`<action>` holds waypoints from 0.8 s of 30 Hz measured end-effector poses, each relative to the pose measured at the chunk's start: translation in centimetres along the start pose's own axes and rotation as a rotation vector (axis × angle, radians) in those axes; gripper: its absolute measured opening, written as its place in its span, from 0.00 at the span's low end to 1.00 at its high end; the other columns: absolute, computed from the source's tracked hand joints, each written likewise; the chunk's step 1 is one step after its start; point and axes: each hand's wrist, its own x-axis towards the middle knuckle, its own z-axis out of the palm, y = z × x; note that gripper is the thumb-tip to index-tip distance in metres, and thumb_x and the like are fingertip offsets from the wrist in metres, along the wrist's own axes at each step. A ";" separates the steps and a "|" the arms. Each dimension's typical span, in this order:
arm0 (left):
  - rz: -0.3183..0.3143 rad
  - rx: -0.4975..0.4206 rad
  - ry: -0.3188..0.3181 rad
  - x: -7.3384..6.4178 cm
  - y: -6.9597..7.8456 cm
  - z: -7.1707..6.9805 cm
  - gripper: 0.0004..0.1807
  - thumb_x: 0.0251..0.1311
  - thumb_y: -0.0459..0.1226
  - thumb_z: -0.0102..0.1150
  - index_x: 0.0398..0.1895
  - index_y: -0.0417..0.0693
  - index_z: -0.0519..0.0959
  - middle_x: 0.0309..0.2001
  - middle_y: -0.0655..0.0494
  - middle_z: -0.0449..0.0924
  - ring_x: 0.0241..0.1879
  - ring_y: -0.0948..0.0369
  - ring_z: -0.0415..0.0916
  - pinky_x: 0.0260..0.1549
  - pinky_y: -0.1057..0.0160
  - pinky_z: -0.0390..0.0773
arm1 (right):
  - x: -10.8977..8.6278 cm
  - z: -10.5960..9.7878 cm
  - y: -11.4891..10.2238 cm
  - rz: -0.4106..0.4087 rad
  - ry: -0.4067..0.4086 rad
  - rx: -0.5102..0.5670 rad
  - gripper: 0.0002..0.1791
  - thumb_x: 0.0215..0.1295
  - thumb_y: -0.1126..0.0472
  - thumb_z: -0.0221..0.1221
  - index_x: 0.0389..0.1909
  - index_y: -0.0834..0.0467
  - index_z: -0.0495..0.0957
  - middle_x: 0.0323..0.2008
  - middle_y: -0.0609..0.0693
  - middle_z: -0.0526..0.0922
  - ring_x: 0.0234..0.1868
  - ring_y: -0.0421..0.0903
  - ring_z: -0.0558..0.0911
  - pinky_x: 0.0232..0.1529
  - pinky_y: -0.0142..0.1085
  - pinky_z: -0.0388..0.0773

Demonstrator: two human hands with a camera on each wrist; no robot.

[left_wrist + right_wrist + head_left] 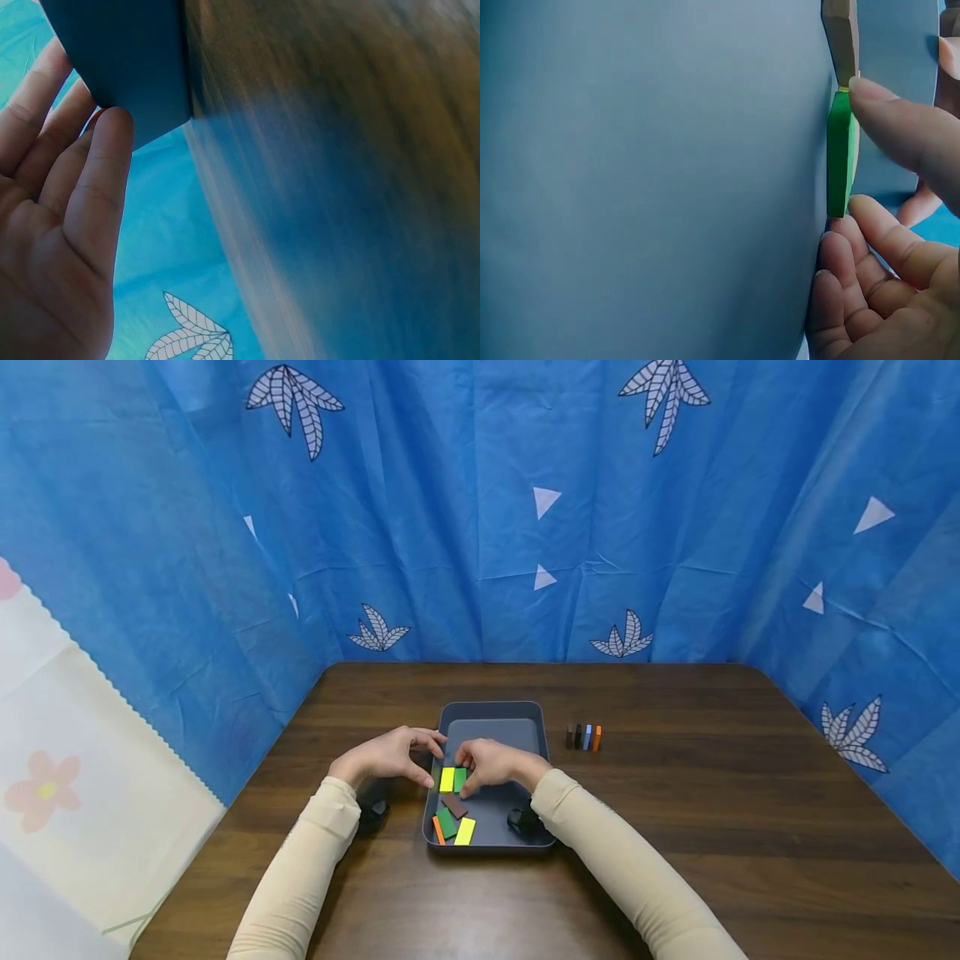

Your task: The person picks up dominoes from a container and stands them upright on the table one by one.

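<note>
My right hand [491,764] reaches into a grey tray [491,710] and holds a green domino block [840,157] by its two ends, thumb at one end and fingertips at the other. The block lies flat on the tray floor beside a yellow domino block [447,779]. My left hand [390,755] is at the tray's left wall, thumb and fingers loosely spread, fingertips right at the rim. Nearer the front of the tray lie a brown block [454,806], another green block [446,823], a second yellow block [465,832] and an orange block [438,830].
Right of the tray, several thin blocks stand upright in a row on the dark wooden table [712,793], among them a blue block [587,737] and an orange one [597,738]. A blue curtain [480,510] hangs behind the table and along its sides.
</note>
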 end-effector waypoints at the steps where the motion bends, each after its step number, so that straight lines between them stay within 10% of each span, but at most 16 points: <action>1: -0.002 -0.002 -0.001 0.0 0.0 0.0 0.22 0.51 0.43 0.77 0.49 0.48 0.83 0.72 0.48 0.68 0.71 0.42 0.63 0.66 0.39 0.70 | 0.0 0.0 0.0 -0.001 -0.001 -0.005 0.27 0.53 0.61 0.75 0.53 0.61 0.76 0.45 0.51 0.78 0.44 0.44 0.74 0.53 0.38 0.77; 24: -0.016 -0.030 0.002 0.1 -0.1 0.0 0.22 0.50 0.42 0.77 0.49 0.49 0.84 0.72 0.49 0.68 0.72 0.43 0.63 0.66 0.40 0.70 | 0.0 0.0 -0.2 -0.002 0.011 -0.069 0.23 0.55 0.61 0.73 0.51 0.61 0.79 0.44 0.51 0.80 0.42 0.45 0.75 0.52 0.40 0.78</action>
